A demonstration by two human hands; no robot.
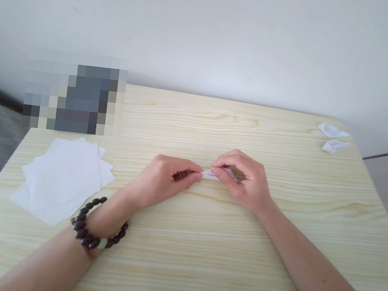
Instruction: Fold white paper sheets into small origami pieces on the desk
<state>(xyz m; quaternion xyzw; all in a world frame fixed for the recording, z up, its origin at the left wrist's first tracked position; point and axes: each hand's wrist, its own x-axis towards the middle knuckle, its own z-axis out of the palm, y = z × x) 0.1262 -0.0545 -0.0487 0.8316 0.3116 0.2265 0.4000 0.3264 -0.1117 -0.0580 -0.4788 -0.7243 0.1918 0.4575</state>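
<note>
A small folded piece of white paper [208, 174] is held between both hands above the middle of the table. My left hand [173, 176] pinches its pointed left end between thumb and fingertips. My right hand [242, 177] grips the same paper from the right, thumb in front and fingers behind, hiding part of it. Around my left wrist is a dark beaded bracelet [81, 226]. Two folded white paper pieces [332, 130], narrow and pointed at one end, lie at the far right corner of the table.
A loose stack of white paper sheets [66, 175] lies fanned out on the left. Behind it is a dark pixelated object [85, 100]. The pale wood-grain table [174, 255] meets a light wall [227, 42] along its back edge.
</note>
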